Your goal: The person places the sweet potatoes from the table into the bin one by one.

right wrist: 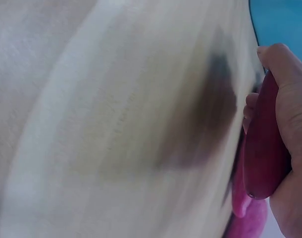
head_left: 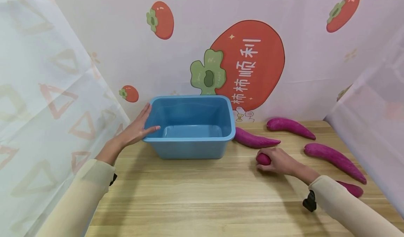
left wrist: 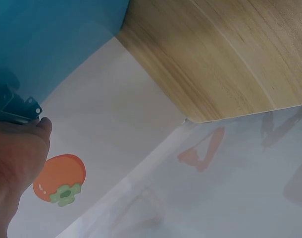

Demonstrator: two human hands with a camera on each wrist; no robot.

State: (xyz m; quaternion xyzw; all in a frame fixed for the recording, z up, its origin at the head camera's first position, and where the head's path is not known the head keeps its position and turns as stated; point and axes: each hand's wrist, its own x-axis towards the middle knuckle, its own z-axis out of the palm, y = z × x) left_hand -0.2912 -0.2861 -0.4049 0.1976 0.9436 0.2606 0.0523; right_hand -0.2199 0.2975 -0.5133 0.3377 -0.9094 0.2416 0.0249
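At the left end of a blue plastic bin, my left hand holds the rim. Its thumb crosses over to the inside, and its fingers lie along the outer side. In the right hand is a purple sweet potato, gripped above the wooden table. Only its rounded end shows in the head view. Another sweet potato lies close to the bin's right side. Further right lie more sweet potatoes, one at the back and one nearer. The right forearm partly covers another.
The wooden table runs back to a patterned cloth wall with printed persimmons. More cloth walls close in the left and right sides. Bare bottom shows inside the bin.
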